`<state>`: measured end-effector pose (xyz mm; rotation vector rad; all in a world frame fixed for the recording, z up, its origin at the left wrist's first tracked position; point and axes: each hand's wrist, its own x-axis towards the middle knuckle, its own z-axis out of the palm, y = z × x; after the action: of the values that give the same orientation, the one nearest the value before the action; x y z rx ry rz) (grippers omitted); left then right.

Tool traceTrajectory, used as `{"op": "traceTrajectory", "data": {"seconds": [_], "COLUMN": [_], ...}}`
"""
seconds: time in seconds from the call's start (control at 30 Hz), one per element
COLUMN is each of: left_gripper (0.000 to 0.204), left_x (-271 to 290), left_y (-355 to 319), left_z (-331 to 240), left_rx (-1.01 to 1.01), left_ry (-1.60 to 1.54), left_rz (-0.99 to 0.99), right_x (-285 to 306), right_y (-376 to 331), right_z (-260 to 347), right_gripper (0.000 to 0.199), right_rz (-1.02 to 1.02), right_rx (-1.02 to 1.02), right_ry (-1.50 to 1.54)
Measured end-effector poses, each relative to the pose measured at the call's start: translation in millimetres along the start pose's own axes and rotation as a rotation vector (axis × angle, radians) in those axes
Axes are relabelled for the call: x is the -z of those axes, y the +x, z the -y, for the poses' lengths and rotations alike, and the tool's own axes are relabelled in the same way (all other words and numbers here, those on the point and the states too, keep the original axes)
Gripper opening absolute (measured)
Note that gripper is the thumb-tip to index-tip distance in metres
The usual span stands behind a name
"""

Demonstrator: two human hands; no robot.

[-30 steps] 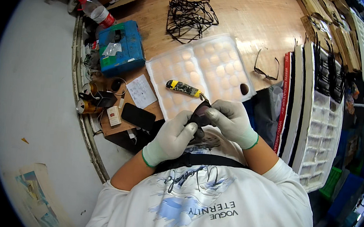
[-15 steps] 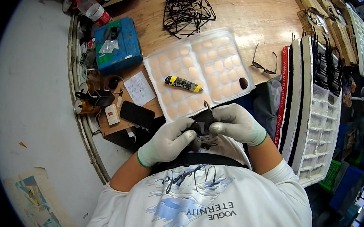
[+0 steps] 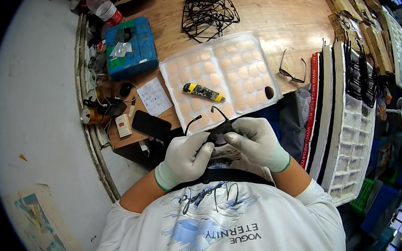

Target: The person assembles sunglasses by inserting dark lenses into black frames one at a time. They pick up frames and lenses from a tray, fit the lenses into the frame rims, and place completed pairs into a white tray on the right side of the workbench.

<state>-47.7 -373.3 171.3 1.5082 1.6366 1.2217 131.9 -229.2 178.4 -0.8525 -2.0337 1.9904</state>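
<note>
Both my hands wear white gloves with green cuffs and grip one pair of dark glasses in front of my belly. My left hand pinches its left side, thumb and fingers closed. On the other side my right hand holds the frame near the hinge, thumb pressed toward the lens. The two temples stick out away from me, over the edge of a white tray with pale round spots. Gloves cover part of the lenses. On the tray lie a yellow and camouflage-patterned utility knife and one dark lens.
A tangle of black frames lies at the back of the table. Right of the tray rest sunglasses, then upright stacked trays. To the left are a blue box, a paper note, a phone and a bottle.
The glasses have turned in my hands, so both temples now point away from me over the tray. My left hand has shifted slightly down, and my right hand has regripped.
</note>
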Motion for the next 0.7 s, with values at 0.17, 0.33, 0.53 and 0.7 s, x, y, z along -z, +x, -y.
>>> {"op": "traceTrajectory", "data": {"seconds": [0.17,0.33,0.53,0.7], "left_gripper": [0.021,0.024,0.017,0.014], "left_x": [-0.4,2.2,-7.2,-1.2], "left_y": [4.1,4.4,3.5,3.2], "left_z": [-4.6,-8.1,-8.2,-10.1], "left_rx": [0.194,0.286,0.101,0.184], "left_ry": [-0.311,-0.401,-0.14,-0.249], "left_rz": [0.113,0.171,-0.006,0.041], "right_x": [-2.2,4.1,-3.2,0.4], "right_y": [-4.9,-6.6,-12.7,-17.5], "right_z": [2.4,7.5,20.0,37.8], "right_gripper": [0.022,0.021,0.019,0.02], "right_rz": [0.048,0.079,-0.149,-0.082], "right_rx": [-0.084,-0.016,0.131,0.169], "right_ry": [0.366,0.251,-0.232,-0.277]}}
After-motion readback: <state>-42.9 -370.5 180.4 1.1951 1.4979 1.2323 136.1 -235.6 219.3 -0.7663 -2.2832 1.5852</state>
